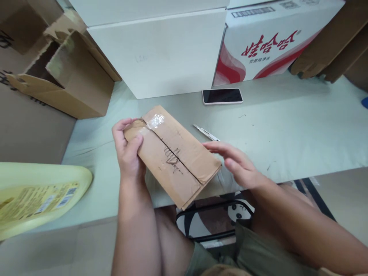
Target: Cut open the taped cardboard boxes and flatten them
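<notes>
Olive shorts (264, 249) sit nearest — brown box (184, 147), pale tabletop (287, 126), white cartons (172, 57) beyond.

Left hand (126, 151) curled, thumb (135, 143) opposite fingers (120, 125); right hand (240, 166) loosely open, its forearm (290, 211) slanted inward.

The brown cardboard box (161, 161) is held aslant, seam (188, 169) running half past ten to half past four, clear tape (156, 120) at eleven o'clock.

Bare forearms (138, 226), bare wrists (258, 178), bare thigh (172, 241), loose, plain, creased olive-green shorts (258, 249)
</notes>
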{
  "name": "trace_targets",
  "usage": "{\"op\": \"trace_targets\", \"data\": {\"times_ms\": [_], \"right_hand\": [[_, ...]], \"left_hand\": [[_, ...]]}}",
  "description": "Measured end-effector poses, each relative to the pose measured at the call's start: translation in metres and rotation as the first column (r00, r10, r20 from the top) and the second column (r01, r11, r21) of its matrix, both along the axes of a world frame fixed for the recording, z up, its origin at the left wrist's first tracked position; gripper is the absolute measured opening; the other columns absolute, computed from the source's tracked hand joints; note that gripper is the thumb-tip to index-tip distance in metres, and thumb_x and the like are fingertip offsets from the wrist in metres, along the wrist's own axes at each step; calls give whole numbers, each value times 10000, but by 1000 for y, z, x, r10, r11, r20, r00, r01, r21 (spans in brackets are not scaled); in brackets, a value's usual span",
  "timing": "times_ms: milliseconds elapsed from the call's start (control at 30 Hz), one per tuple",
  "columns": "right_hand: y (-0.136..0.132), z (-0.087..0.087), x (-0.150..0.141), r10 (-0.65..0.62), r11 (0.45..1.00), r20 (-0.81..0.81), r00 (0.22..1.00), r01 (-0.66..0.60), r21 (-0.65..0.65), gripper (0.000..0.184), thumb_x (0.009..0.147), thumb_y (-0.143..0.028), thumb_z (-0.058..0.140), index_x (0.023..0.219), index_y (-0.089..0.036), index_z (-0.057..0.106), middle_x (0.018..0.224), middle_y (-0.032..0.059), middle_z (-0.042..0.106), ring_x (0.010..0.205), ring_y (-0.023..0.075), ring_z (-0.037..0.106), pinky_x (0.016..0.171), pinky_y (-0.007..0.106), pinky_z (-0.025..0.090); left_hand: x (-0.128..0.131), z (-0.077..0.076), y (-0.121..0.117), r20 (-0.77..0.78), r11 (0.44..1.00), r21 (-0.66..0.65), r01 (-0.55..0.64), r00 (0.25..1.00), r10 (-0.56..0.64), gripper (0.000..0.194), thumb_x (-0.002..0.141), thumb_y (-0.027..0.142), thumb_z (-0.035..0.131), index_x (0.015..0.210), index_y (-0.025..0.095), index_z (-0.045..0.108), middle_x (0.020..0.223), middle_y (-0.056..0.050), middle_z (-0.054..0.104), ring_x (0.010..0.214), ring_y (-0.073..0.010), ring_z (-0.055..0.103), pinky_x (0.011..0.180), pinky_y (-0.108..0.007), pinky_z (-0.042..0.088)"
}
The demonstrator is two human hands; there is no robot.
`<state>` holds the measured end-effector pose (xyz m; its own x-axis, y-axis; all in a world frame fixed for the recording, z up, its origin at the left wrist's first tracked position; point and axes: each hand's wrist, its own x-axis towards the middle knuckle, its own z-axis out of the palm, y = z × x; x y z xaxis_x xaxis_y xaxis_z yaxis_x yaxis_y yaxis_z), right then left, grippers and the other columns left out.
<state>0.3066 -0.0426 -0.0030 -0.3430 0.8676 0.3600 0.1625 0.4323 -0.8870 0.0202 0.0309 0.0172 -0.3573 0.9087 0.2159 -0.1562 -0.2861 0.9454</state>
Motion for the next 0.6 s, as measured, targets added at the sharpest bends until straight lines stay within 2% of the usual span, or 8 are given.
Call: {"op": "trace_targets", "data": {"times_ms": [67,133,167,233,333,433,533,600], "right_hand": [[7,-4,4,-256,966,158,954,260,-5,385,1084,-453,523,1363,-251,695,1325,126,784,1216,277,754,1017,452,613],[15,-8,8,-419,892,415,807,451,25,414,998,-406,604,1349,-208,701,1272,156,775,1144,319,744,977,478,598],[18,-9,9,-430,869,546,719,493,35,463,958,-388,631,1370,-185,692,1267,174,761,1138,343,730,963,488,586],[24,-10,10,-352,859,746,565,511,18,504,934,-366,631,1387,-150,678,1223,193,746,1125,373,706,911,474,558],[28,-8,9,-222,867,863,454,497,-38,316,973,-336,561,1185,-162,717,1115,170,746,1049,344,694,809,402,493],[32,-6,9,-214,842,846,488,531,-93,218,984,-348,527,1015,-185,669,976,135,743,862,283,670,701,357,418],[35,-3,13,-315,803,705,635,574,-158,300,983,-364,512,1194,-179,618,790,60,714,682,239,615,651,342,413],[33,5,14,-430,818,521,738,562,-122,391,980,-320,494,1339,-183,568,736,8,690,615,209,590,639,338,444]], "left_hand": [[2,2,0,24,1000,-9,-2,1000,2,559,553,363,887,1030,236,624,970,-32,660,841,-196,594,728,-298,469],[5,4,-1,40,1000,-19,-2,999,3,529,549,332,866,1005,232,616,883,-13,635,761,-175,556,660,-277,421],[6,5,-1,51,1000,-23,0,999,2,520,543,316,859,995,230,618,861,-9,634,744,-170,548,644,-273,407],[8,6,-1,76,1000,-29,9,997,-7,506,529,287,853,980,227,630,840,-7,646,726,-166,544,625,-271,394],[11,4,-1,89,999,-24,44,995,-41,492,542,286,865,977,221,645,832,-12,650,717,-167,543,616,-280,396],[14,0,-1,55,996,-4,85,995,-85,471,599,333,888,991,224,650,869,-16,644,745,-167,558,638,-283,417],[19,-3,-3,25,993,9,119,993,-119,441,678,413,916,1003,246,668,876,-5,644,731,-160,564,636,-281,436],[23,-3,-5,38,990,21,137,990,-137,442,733,493,931,1008,254,682,867,-1,658,713,-152,576,633,-276,454]]}}
